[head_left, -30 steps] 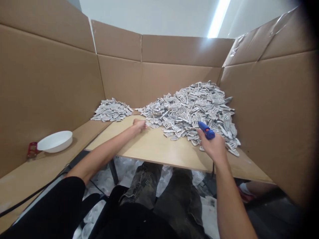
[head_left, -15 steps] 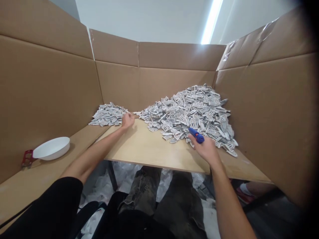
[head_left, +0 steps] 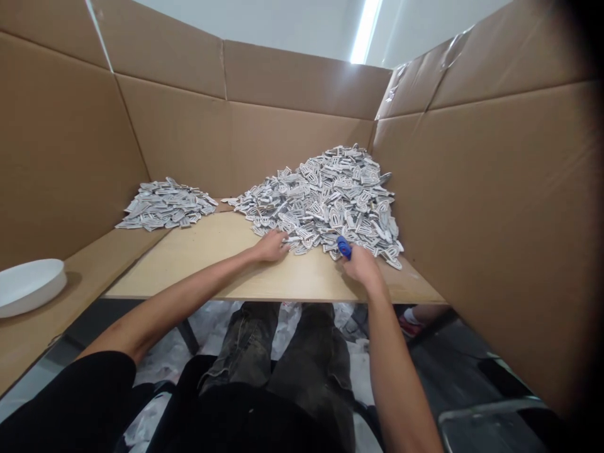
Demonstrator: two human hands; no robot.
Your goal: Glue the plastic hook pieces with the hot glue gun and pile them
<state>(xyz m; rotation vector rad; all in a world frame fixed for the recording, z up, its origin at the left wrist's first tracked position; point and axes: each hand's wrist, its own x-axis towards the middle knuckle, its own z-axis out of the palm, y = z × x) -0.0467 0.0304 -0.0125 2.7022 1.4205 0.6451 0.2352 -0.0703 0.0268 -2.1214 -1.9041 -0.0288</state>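
A large heap of flat, grey-white slotted pieces (head_left: 330, 195) rises against the cardboard at the back right. At its front edge is my left hand (head_left: 272, 245), its fingers bent together against the pieces; whatever lies between the fingertips is hidden. My right hand (head_left: 362, 264) is wrapped round a blue utility knife (head_left: 344, 247), held just in front of the heap's right part. The knife's tip cannot be made out. A smaller pile of similar pieces (head_left: 167, 206) sits at the back left, apart from both hands.
Cardboard walls (head_left: 292, 132) enclose the wooden table (head_left: 202, 251) at the back and sides. At far left, a white bowl (head_left: 33, 286) rests on a side surface. Below the table's front edge are my legs and pale plastic bags (head_left: 217, 327). Another person's foot (head_left: 410, 321) shows under the right side.
My left hand has moved from the smaller pile rightward to the front of the large heap. My right hand still holds the knife, now turned differently. The view has swung right.
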